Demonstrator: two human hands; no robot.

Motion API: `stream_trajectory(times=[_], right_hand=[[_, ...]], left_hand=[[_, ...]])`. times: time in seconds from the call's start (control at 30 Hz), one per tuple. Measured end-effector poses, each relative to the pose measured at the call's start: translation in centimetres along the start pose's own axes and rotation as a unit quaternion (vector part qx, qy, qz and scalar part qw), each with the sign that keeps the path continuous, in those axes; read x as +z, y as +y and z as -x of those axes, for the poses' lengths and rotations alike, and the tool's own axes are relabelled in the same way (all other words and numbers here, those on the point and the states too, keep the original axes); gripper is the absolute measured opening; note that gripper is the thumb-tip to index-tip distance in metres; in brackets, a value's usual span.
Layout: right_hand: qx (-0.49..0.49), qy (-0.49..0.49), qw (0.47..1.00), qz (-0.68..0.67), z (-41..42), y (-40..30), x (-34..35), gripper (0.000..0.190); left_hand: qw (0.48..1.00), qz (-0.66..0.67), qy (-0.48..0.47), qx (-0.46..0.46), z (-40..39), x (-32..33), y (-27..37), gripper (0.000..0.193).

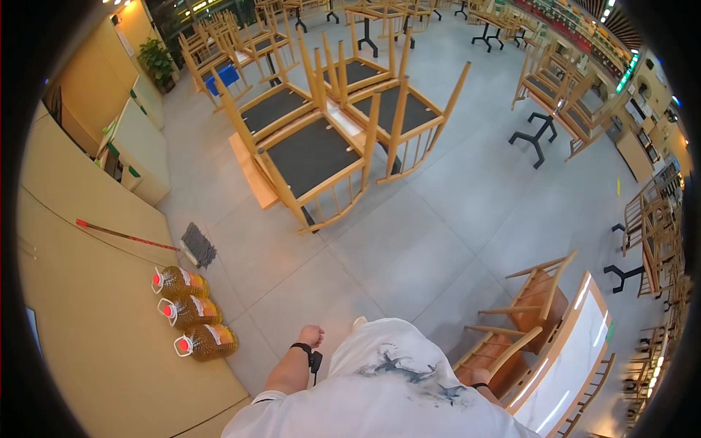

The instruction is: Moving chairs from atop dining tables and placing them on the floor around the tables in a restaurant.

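My left hand hangs beside my body over the grey floor, its fingers curled in with no object visible in them. A black band with a small device sits on that wrist. Partly hidden by my white shirt, my right hand appears against a wooden chair with a brown seat. Whether it touches or grips that chair is not clear. Another brown-seated chair stands just beyond, and both are beside a table with a white marble-look top and wooden rim.
Upturned wooden chairs rest on a table ahead, legs pointing up. To the left, several large oil bottles with red caps line a beige cabinet. A grey-headed mop leans there. More stacked chairs and tables stand right and behind.
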State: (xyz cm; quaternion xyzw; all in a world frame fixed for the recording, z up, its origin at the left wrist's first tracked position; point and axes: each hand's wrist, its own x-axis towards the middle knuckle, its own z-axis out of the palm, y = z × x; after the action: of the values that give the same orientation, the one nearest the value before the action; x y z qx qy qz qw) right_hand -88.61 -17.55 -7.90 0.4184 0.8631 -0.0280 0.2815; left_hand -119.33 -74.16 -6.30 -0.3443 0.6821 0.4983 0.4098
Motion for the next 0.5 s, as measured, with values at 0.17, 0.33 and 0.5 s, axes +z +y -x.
stream_trajectory(times=[0.17, 0.33, 0.5], right_hand=[[-0.207, -0.027, 0.961, 0.183, -0.3, -7.3, -1.1, 0.023], [-0.304, -0.017, 0.92, 0.248, -1.4, -13.1, -2.3, 0.022], [-0.362, -0.089, 0.871, 0.321, -3.1, -19.0, -7.0, 0.022]], left_hand=[[0.998, -0.018, -0.052, 0.033, -4.3, -7.0, -3.9, 0.019], [0.992, -0.107, 0.015, 0.061, -4.4, -8.4, -5.3, 0.02], [0.992, -0.024, 0.118, 0.032, -2.0, -8.0, -7.8, 0.016]])
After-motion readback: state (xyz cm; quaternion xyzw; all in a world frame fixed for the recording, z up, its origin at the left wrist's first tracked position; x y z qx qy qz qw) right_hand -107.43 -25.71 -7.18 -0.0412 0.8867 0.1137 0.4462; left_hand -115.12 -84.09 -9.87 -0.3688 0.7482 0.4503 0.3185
